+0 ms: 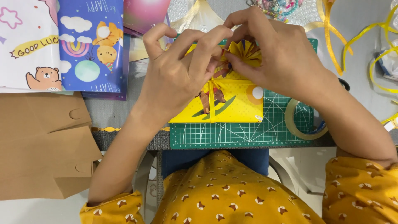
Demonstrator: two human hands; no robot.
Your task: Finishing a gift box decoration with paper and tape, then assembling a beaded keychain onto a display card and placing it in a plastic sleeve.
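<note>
A: I've got both hands on the fan, at the far end of the gift that sits on the mat. Left hand is curled, fingers bent over the pleats, thumb tucked under; looks pinched on the fan's base, though the contact itself is hidden. Right hand is closed down too, fingertips pressing the pleats from the other side.

B: Ribbon?

A: Ribbon runs down the middle of the gift, nearer me than the fan. Fan meets it at the knot, as far as I can tell.

B: How would you run this step?

A: My call: keep the left pinch fixed at the pleat base and spread with the right only, a few folds at a time. Press down onto the gift, not sideways (paper this thin probably creases out of line).

B: Anything close?

A: Tape just right of the gift, half on the mat. Loose yellow ribbon beyond that. Paper sheets and brown card left of the gift, well apart.
</note>
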